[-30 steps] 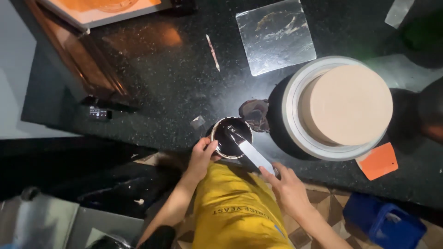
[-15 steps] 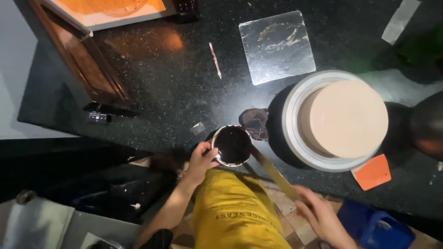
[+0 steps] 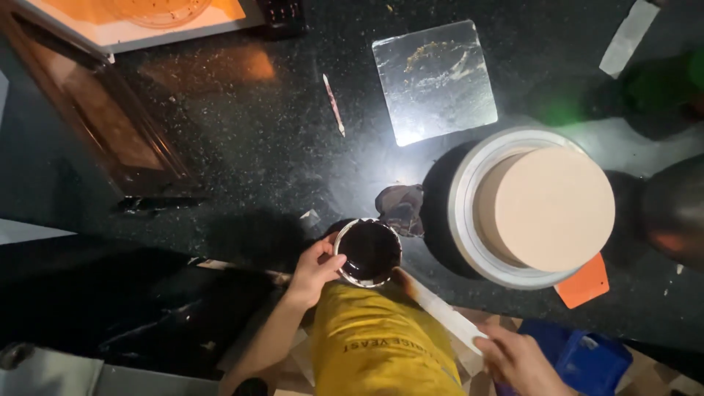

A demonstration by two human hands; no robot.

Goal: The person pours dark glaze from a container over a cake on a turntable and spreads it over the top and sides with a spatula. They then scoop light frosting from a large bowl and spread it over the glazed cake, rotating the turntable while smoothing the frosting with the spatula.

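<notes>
Left hand (image 3: 317,270): fingers curled on the rim of the small white cup (image 3: 368,251), steadying it at the near edge of the black counter (image 3: 242,154), as half a second ago; cup full of dark liquid. Long pale spatula (image 3: 440,311): a second ago its blade lay across the cup, now drawn clear, its stained tip just beside the rim; stirring appears paused. Right hand (image 3: 517,359): clenched on the spatula's handle end. Beyond: crumpled dark rag (image 3: 402,207); pale round cake (image 3: 550,207) on a white turntable (image 3: 463,220); orange scraper (image 3: 585,282).

One head camera looks steeply down onto the black counter (image 3: 242,147).
</notes>
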